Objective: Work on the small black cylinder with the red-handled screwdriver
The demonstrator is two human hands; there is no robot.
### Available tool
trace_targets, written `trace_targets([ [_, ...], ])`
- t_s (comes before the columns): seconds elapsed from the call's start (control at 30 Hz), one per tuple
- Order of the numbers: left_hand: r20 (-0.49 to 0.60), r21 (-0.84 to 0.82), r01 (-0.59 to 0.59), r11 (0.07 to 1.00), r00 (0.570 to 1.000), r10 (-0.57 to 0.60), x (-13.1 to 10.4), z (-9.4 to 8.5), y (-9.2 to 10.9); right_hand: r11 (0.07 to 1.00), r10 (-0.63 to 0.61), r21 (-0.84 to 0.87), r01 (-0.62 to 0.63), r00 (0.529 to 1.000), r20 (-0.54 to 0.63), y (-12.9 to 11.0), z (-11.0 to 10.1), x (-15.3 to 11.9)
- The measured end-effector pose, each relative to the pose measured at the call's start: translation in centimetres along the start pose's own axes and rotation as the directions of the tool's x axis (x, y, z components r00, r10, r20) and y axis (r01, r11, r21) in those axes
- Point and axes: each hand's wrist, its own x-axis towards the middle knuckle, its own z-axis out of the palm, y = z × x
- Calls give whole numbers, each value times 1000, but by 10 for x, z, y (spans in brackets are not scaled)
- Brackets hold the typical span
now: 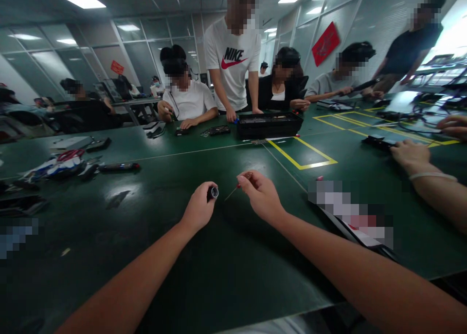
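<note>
My left hand [197,207] is closed around a small black cylindrical part [212,193], whose round, pale-rimmed end faces right. Most of that part is hidden in my palm, so its exact kind does not show. In my right hand [263,194], the fingers are wrapped round the reddish handle of a thin screwdriver [231,194]. The shaft slants down and left, with its tip just right of the cylinder and apart from it. Both hands are over the green table [219,275], nearer its front edge than the far side.
A black bin [270,126] stands across the table by a standing person [233,66]. At the left lie cables and bags [62,166] and a dark pen-shaped tool [118,167]. Another person's hand [412,154] works at the right, behind a partly blurred packet [350,217].
</note>
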Motion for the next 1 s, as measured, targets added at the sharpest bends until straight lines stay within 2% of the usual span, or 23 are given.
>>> trace_targets([
  [0.13,11,22,-99,995,995,98,-3,-8,-5,997,-30,79,27,999,41,2,2,-4],
  [0.3,9,-1,-96,995,995,96,-6,-10,-8,999,-9,52,4,995,99,3,6,-6],
  [0.47,-21,-40,-44,998,999,43,-4,-7,-8,998,-22,51,20,999,36,2,4,-4],
  [0.83,-30,-106,-33,994,999,30,-5,-8,-9,997,-57,54,63,994,-96,5,2,-4],
  [1.0,0,-100,-36,994,999,36,-6,-8,-10,999,-48,22,48,999,-20,4,5,-5],
])
